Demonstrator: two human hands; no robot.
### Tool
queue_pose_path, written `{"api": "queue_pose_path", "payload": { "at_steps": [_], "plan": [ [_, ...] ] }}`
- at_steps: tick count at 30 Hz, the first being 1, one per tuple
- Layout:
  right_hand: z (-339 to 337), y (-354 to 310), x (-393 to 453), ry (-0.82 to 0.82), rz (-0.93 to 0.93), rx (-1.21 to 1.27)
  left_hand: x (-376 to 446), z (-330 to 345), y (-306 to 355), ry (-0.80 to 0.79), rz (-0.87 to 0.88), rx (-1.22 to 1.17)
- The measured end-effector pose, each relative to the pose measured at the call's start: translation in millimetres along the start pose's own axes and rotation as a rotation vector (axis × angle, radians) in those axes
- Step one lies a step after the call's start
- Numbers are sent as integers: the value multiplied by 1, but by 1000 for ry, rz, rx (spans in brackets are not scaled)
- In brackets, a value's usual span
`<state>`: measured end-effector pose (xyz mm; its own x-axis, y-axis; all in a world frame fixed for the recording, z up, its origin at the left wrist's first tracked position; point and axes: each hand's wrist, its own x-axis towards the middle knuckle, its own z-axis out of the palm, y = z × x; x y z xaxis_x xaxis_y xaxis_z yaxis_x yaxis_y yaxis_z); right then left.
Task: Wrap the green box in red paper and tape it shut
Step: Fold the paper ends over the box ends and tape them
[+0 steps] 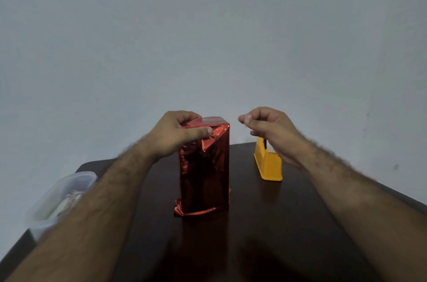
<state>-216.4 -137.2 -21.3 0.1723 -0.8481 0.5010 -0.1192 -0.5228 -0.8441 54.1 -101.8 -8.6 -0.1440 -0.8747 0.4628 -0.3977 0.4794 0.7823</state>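
The box (204, 173) stands upright in the middle of the dark table, fully covered in shiny red paper, so no green shows. My left hand (179, 135) grips its top, thumb on the near face and fingers over the folded top flap. My right hand (265, 127) hovers to the right of the box top, apart from it, pinching a small piece of clear tape (247, 117) between thumb and forefinger. Loose red paper sticks out at the box's base.
A yellow tape dispenser (269, 162) stands on the dark table (254, 224) just below my right hand. A clear plastic container (60, 198) with some contents sits at the table's left edge. A plain wall lies behind.
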Motion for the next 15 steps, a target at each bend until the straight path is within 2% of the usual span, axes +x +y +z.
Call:
{"api": "queue_pose_path", "payload": {
  "at_steps": [4,8,11,15],
  "plan": [
    [14,-61,29,-277,-79,-192,2,-1,0,11,6,20],
    [28,-102,52,-576,-31,-396,3,-3,-2,-10,1,16],
    [43,-112,69,-685,50,-552,3,-3,-3,-16,1,4],
    [61,-115,86,-738,161,-685,4,-4,-4,-27,0,-6]
  ]
}}
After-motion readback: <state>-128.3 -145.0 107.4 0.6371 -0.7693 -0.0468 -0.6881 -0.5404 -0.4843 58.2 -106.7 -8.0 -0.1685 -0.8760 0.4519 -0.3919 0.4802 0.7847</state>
